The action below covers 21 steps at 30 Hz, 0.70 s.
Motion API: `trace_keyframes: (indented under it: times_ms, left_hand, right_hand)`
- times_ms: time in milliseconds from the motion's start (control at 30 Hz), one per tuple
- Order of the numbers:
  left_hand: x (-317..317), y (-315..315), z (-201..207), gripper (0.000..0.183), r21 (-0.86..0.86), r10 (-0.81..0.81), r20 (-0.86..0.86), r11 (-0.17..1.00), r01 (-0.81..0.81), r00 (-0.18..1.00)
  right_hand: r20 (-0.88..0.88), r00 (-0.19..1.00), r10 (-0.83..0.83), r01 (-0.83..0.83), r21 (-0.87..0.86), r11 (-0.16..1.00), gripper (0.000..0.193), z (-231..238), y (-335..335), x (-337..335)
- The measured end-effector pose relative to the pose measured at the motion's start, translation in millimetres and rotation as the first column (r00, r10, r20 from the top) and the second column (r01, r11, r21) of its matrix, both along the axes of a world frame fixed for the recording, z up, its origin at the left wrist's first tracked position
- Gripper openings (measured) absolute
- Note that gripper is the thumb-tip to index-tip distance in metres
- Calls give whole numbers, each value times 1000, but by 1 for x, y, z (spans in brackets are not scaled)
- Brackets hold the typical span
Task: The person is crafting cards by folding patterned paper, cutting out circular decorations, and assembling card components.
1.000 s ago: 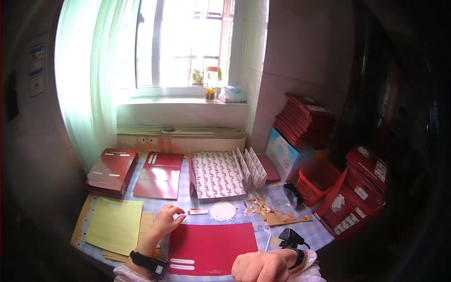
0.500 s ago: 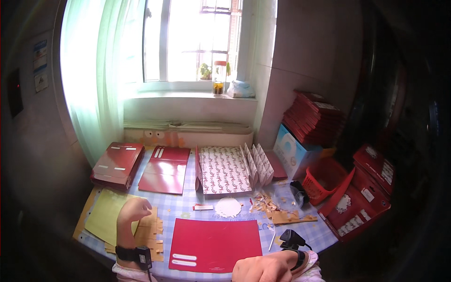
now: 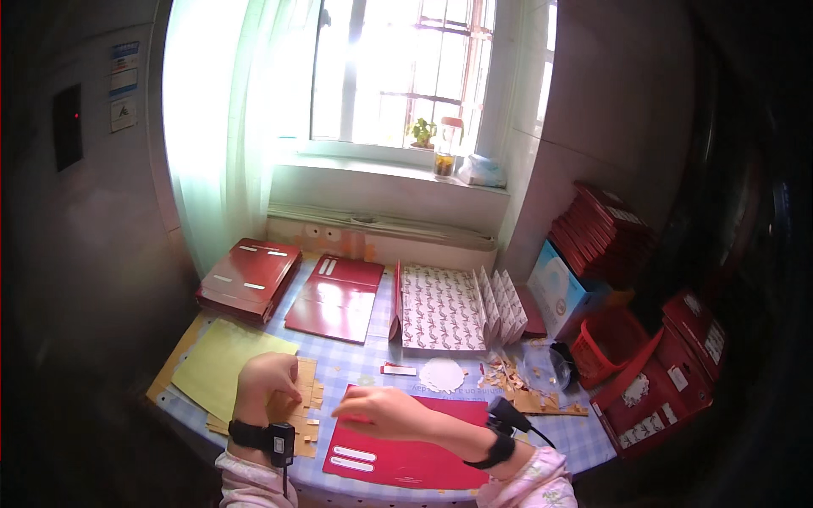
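My left hand [image 3: 269, 383] is over a brown sheet [image 3: 298, 438] with small tabs along its right edge. Its fingertips are pressed together, pointing down at the tabs; anything between them is too small to make out. A yellow sheet [image 3: 222, 366] lies under and beyond that hand. My right hand [image 3: 385, 413] hovers above a flat red sheet [image 3: 423, 457] with two white label strips. Its fingers bend toward the thumb in a pinch, close to the left hand, and whatever they hold cannot be made out. Both wrists wear black straps with small devices.
Stacked red folders [image 3: 250, 278] and a single red folder [image 3: 337, 296] lie at the back left. Behind the red sheet stands a patterned accordion folder [image 3: 442, 309], with a white scalloped piece [image 3: 443, 375] before it. Brown scraps [image 3: 508, 378], a red basket [image 3: 603, 347] and a blue box [image 3: 559, 288] are rightward.
My right hand has come up and left from the red sheet's lower right corner. The left hand has lowered onto the brown sheet's tabs. The view has shifted left.
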<state>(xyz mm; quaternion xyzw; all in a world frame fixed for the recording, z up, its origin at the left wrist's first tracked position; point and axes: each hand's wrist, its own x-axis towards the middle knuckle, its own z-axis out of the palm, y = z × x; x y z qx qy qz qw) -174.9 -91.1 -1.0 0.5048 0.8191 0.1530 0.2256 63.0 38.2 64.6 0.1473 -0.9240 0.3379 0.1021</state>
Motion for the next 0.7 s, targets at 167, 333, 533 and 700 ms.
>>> trace_keyframes:
  times_ms: [167,333,533,700]
  left_hand:
    - [1,-5,-2,46,-10,16,5,1000,-16,1000]
    - [-2,-5,-7,46,-6,12,12,1000,-12,1000]
    - [4,-5,1,45,2,27,31,1000,-27,999]
    - [1,-5,-2,43,-11,42,90,999,-42,995]
  right_hand:
    - [21,988,-152,142,244,959,13,-55,-18,-60]
    - [-63,980,-189,199,388,900,15,-83,-28,-78]
    - [-105,970,-220,244,401,883,15,-85,-34,-77]
    - [-201,966,-160,242,501,831,11,-86,-41,-77]
